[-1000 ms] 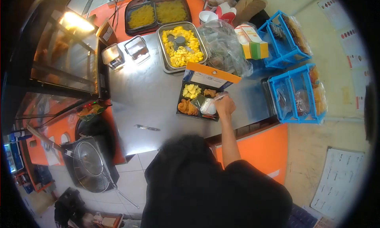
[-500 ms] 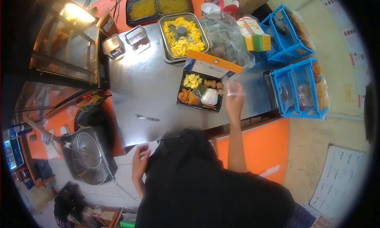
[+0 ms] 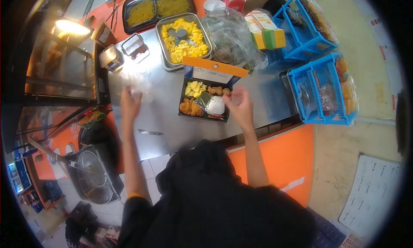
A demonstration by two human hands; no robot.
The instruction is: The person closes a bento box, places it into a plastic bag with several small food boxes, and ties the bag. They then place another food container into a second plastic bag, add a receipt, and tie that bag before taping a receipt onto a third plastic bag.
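Note:
A black meal box with its orange-edged lid raised stands on the steel counter. In it are scrambled egg, fried chicken, smaller browned pieces and a white wrapped portion. At the box's right edge is my right hand, thumb and fingers apart, somewhat blurred. My left hand reaches over the counter's left part, open and blurred, below a small metal container. Between the hands, nearer my body, lies a slim silver utensil.
Behind the box stand a tray of scrambled egg, a clear plastic bag and a green-and-yellow carton. Blue baskets line the right side. A lit glass cabinet and a fryer basket are at left.
My left hand has risen from beside my body to over the counter. My right hand has shifted closer against the meal box. The view has moved slightly.

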